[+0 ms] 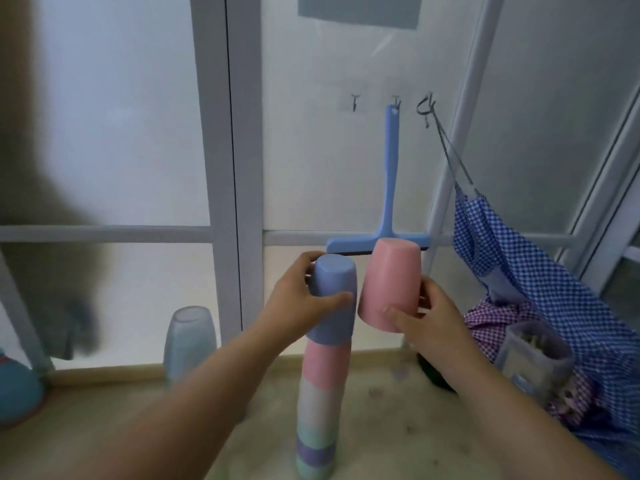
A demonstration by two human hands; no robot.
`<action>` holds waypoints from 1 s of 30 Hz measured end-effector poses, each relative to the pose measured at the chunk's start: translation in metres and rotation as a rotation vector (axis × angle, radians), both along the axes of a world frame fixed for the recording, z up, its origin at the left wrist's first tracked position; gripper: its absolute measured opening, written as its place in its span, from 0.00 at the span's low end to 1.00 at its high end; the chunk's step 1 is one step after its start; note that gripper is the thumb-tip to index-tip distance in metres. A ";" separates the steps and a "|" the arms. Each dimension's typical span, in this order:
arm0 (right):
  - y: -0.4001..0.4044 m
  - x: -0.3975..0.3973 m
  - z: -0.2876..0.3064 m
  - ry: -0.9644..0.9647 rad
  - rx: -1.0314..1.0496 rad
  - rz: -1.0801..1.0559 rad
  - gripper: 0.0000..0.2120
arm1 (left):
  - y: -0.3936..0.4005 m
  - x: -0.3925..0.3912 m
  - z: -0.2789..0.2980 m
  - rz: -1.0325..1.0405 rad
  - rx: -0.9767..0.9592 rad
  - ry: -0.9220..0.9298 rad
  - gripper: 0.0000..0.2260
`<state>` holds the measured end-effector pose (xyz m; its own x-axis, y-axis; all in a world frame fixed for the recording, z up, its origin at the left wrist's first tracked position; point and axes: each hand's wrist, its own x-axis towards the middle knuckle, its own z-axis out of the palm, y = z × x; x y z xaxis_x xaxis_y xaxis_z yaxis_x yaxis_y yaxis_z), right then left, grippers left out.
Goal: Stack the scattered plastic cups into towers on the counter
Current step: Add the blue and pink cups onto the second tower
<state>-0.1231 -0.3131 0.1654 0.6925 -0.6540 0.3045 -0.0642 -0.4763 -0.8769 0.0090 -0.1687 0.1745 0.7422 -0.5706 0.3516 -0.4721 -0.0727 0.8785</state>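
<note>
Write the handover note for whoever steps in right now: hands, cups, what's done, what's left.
Left hand: gripping the blue cup, upside down, topmost on the tower.
Right hand: holding a pink cup upside down in the air, just right of the tower top, not yet on it.
Done: one tall tower of nested inverted cups stands on the counter.
Left: set the pink cup over the blue one; a translucent cup stands apart by the window, unstacked. The tower looks tall, so keep it steadied.

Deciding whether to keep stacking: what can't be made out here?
- Tower base: cut off by the head view's bottom edge.
- Clear cup: foot hidden behind the left forearm.
- Jar contents: blurred.
- Dark shape at left: blurred, unidentifiable.
- Pink cup mouth: faces down, inside unseen.
</note>
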 end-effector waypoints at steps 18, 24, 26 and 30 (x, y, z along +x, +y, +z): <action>-0.016 0.051 0.016 -0.013 0.004 0.229 0.25 | -0.005 0.002 -0.050 0.033 0.207 0.043 0.27; -0.003 0.067 -0.016 0.145 0.013 0.315 0.30 | 0.021 -0.001 -0.067 0.135 0.254 0.068 0.23; -0.001 0.070 -0.027 0.162 0.028 0.325 0.31 | 0.028 -0.003 -0.074 0.158 0.242 0.093 0.20; -0.002 0.072 -0.033 0.160 0.045 0.330 0.33 | 0.041 -0.008 -0.086 0.181 0.264 0.104 0.16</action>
<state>-0.0509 -0.3154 0.1320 0.9048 -0.3982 0.1510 -0.0521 -0.4555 -0.8887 0.0008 -0.1282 0.0881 0.8640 -0.4874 0.1262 -0.3395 -0.3790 0.8609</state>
